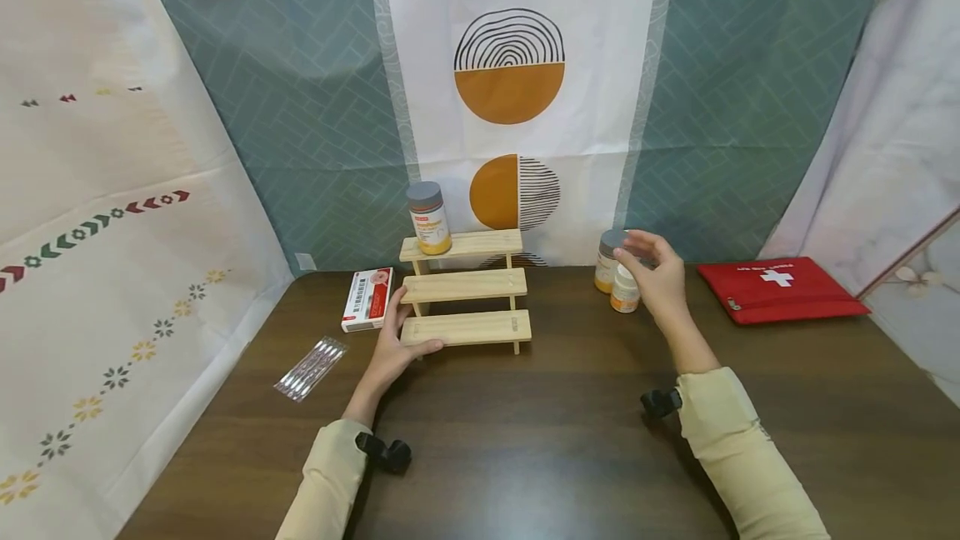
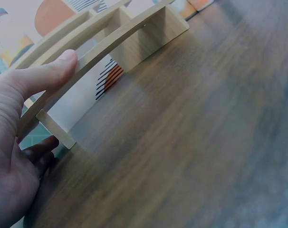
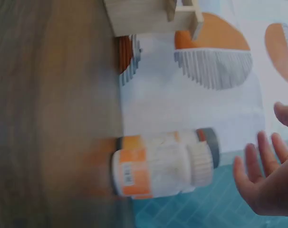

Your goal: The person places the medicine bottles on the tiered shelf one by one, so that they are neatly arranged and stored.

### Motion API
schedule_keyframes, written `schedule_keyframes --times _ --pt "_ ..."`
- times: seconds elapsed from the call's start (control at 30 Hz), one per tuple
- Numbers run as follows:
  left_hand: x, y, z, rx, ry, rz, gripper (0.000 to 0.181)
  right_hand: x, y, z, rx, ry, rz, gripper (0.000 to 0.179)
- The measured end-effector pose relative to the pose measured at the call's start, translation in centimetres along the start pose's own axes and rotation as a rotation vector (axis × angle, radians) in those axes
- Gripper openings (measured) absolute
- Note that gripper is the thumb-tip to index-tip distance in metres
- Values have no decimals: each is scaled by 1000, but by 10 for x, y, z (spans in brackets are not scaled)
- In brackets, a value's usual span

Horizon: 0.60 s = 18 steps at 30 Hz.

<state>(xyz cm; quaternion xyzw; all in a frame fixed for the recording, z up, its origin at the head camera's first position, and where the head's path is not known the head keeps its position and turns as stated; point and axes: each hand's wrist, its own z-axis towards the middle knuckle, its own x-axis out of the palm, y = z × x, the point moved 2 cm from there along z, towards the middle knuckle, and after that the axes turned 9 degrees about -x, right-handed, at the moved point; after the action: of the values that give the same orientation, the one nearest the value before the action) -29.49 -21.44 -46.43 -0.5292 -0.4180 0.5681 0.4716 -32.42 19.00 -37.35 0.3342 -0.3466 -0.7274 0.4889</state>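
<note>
A three-tier wooden stand [image 1: 465, 327] stands on the table, and my left hand [image 1: 392, 352] grips its left end. The thumb lies over the lowest board [image 2: 110, 45] while the other fingers go round beside the leg. A grey-capped bottle [image 1: 430, 223] stands upright on the top tier, at its left end. Farther right, my right hand [image 1: 656, 273] is raised beside a small white bottle [image 1: 625, 290], holding nothing. In the right wrist view its fingers are spread apart from the white bottle's cap [image 3: 200, 164]. Another grey-capped bottle [image 1: 604, 261] stands just behind the white one.
Left of the stand lies a red and white medicine box [image 1: 367, 298], with a clear packet of swabs or sticks [image 1: 311, 368] in front of it. A red first-aid pouch [image 1: 780, 290] lies at the back right. Patterned cloth [image 1: 322, 107] hangs behind the table [image 1: 525, 448].
</note>
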Motion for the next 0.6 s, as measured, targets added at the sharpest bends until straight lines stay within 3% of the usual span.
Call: schedule_keyframes --times 0.23,0.6 --pt "0 -4 -1 -28 19 -2 111 -6 -20 1 72 -177 23 39" --pt "-1 -4 -1 -40 16 -8 110 -4 -37 -1 221 -73 -30 52"
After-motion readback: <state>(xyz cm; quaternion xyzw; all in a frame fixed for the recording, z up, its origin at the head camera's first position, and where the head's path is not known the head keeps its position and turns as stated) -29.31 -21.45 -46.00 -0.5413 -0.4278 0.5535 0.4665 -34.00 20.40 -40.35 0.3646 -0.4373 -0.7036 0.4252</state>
